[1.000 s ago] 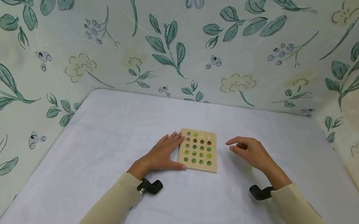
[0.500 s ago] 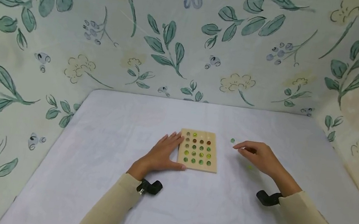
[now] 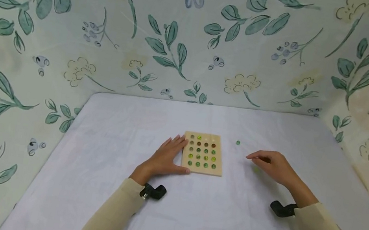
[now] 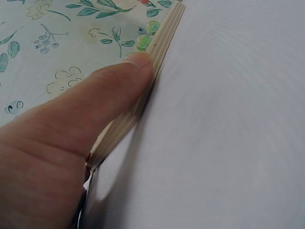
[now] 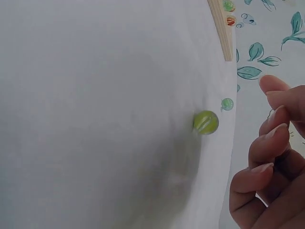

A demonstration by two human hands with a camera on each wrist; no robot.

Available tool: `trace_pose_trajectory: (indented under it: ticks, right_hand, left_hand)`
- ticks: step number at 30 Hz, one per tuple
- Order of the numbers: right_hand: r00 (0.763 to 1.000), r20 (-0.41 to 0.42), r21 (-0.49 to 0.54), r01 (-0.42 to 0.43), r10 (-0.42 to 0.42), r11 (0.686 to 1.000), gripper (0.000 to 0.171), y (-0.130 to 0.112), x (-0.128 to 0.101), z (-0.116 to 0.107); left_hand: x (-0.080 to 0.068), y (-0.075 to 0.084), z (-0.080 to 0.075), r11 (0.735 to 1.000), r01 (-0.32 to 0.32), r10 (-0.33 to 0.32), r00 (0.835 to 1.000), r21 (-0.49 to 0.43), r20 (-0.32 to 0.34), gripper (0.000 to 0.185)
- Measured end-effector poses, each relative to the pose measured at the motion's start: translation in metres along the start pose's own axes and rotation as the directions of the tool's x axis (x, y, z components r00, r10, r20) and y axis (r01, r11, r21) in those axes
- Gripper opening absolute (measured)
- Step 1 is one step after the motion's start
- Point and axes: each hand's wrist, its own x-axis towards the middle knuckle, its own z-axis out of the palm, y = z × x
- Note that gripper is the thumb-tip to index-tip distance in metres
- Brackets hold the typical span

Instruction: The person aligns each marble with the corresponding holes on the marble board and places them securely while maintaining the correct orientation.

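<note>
White cloth covers the desk (image 3: 125, 130); floral wallpaper (image 3: 74, 35) lines its far and side edges. Wooden board (image 3: 203, 153) mid-desk, left hand (image 3: 165, 158) fingers flat against it. Right hand (image 3: 274, 168) fingers loosely curled, empty, beside yellow-green marble (image 5: 206, 122); green marble (image 3: 238, 142) nearby.

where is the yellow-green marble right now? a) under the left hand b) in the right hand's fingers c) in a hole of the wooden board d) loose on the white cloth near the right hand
d: the yellow-green marble lies on the white cloth, apart from the right hand.
</note>
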Motion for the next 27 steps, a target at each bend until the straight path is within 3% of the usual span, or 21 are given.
trace_pose_trajectory:
  ticks: [11, 27]
  right_hand:
    - [0.999, 0.02, -0.037, -0.027, 0.028, 0.999, 0.017, 0.01, -0.012, -0.002]
    - [0.996, 0.065, -0.01, -0.058, 0.058, 0.998, 0.019, 0.024, -0.015, 0.002]
  left_hand:
    - [0.001, 0.0, 0.001, 1.0, 0.009, -0.009, 1.0, 0.007, -0.002, 0.111]
    - [0.001, -0.001, 0.002, 1.0, 0.01, -0.01, 1.0, 0.01, -0.001, 0.111]
